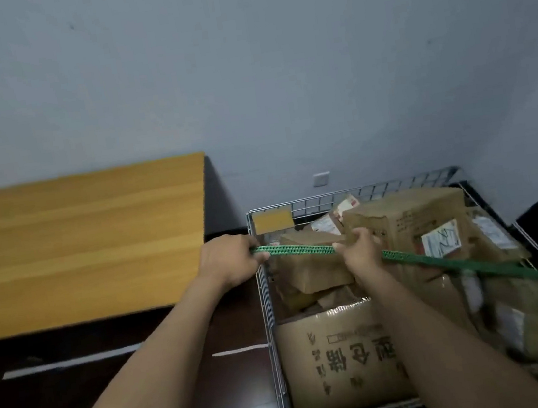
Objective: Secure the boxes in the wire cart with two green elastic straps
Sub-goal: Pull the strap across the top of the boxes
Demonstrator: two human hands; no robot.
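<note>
A person stretches a green strap (417, 260) across a wire cart (267, 307) packed with cardboard boxes (344, 359). The left hand (230, 261) is closed around the strap's near end right at the cart's left rim, while the right hand (360, 249) is closed on the strap a short way along it, above the boxes. Beyond the right hand the strap runs taut and slanting to the cart's right rim, where its far end appears to be anchored, though the hook itself is too blurred to make out. Only this one strap is in view; a second is not seen.

The step in hand looks to be fastening the left end to the wire beside the left hand. To do it well, the right hand should hold the tension so the left is free to work the end onto a wire rather than fight the stretch. A crossing of two wires would likely hold better than a single thin run. The band should lie flat, untwisted, pressing on the tall box (408, 219) just past the right hand. Neither hand should let go until the end is seated, since a stretched strap may snap back. A wooden table (76, 244) stands to the left of the left hand, clear of the work.
</note>
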